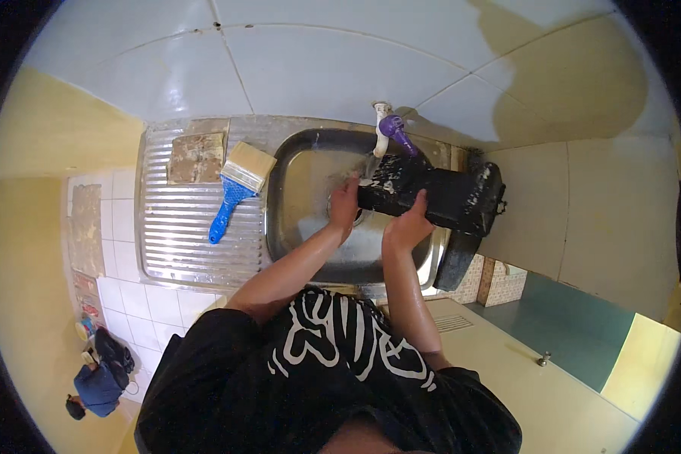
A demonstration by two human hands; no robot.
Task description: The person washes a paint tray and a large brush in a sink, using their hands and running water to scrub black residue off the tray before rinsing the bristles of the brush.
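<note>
Over the steel sink [301, 227], a black plastic paint tray [454, 196] with whitish paint residue is tilted beneath the tap. My left hand [344, 205] grips its left end. On the near side my right hand [410, 228] holds it, thumb on top and fingers hidden underneath. Water runs from the white tap spout [381, 142] onto the tray's left part. The tap has a purple lever handle [397, 133].
A wide paintbrush [235, 193] with a blue handle lies on the ribbed drainboard [198, 221], beside a stained brown board [196, 158]. A dark object [459, 261] rests at the sink's right edge. A tiled wall [340, 68] rises behind. Another person [97, 389] is far left.
</note>
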